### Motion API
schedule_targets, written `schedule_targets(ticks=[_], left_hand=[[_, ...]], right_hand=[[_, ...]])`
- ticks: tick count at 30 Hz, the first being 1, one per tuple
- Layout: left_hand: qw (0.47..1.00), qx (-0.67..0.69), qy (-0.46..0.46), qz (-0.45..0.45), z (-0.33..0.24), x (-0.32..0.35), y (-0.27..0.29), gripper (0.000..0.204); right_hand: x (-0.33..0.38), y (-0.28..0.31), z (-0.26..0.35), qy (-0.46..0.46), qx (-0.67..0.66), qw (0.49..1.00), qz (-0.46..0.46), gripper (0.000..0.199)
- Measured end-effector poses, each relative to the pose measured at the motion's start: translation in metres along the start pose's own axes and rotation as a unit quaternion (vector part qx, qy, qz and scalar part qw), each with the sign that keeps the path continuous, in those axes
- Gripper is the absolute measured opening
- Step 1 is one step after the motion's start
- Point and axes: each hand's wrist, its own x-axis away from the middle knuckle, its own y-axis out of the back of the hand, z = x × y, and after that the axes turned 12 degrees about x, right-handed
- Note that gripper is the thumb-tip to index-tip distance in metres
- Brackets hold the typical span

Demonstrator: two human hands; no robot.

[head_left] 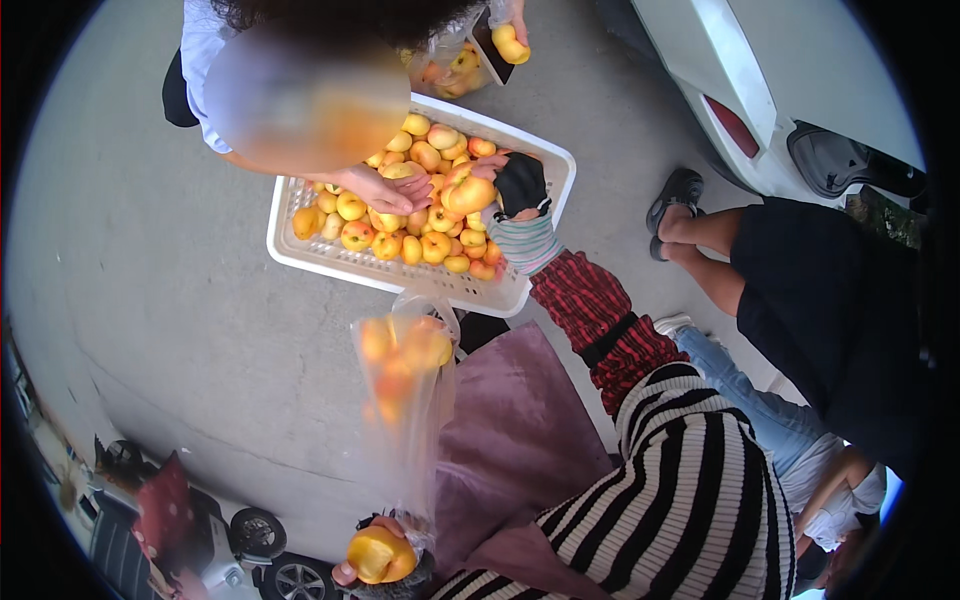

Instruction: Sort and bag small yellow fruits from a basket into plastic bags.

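At the lower edge, my left hand point(395, 527) is closed around a yellow peach point(382, 554). A clear plastic bag point(405, 455) with several peaches in it runs from beside this hand toward the crate; which fingers hold it is hidden. My right hand point(512, 188), in a black covering, grips a large yellow-orange peach point(466, 190) over the right half of a white slotted crate point(330, 258). Many yellow and reddish peaches point(435, 247) fill the crate. A co-worker's open hand point(395, 190) hovers just left of my peach, palm up.
Across the crate a person in a light shirt point(200, 60) leans in, holding a peach point(510, 45) beside a phone point(492, 52) and a bag of peaches point(445, 75). A white car point(740, 80) and a person's legs point(705, 245) are at right. Vehicles point(210, 540) stand lower left.
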Motion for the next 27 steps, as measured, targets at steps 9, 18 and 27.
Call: schedule_targets(ticks=[9,18,27], left_hand=[[0.994,-0.109,0.016,0.024,0.005,0.006,-0.026,0.078],[0.995,-0.085,0.027,0.037,0.006,0.012,-0.042,0.076],[0.986,-0.16,0.052,0.006,0.017,0.03,-0.076,0.075]], right_hand=[[0.017,0.016,0.005,-0.525,-0.47,0.675,0.219,0.049],[-0.013,-0.019,0.033,-0.474,-0.245,0.805,0.259,0.059],[0.035,0.11,0.072,-0.296,-0.235,0.741,0.555,0.106]])
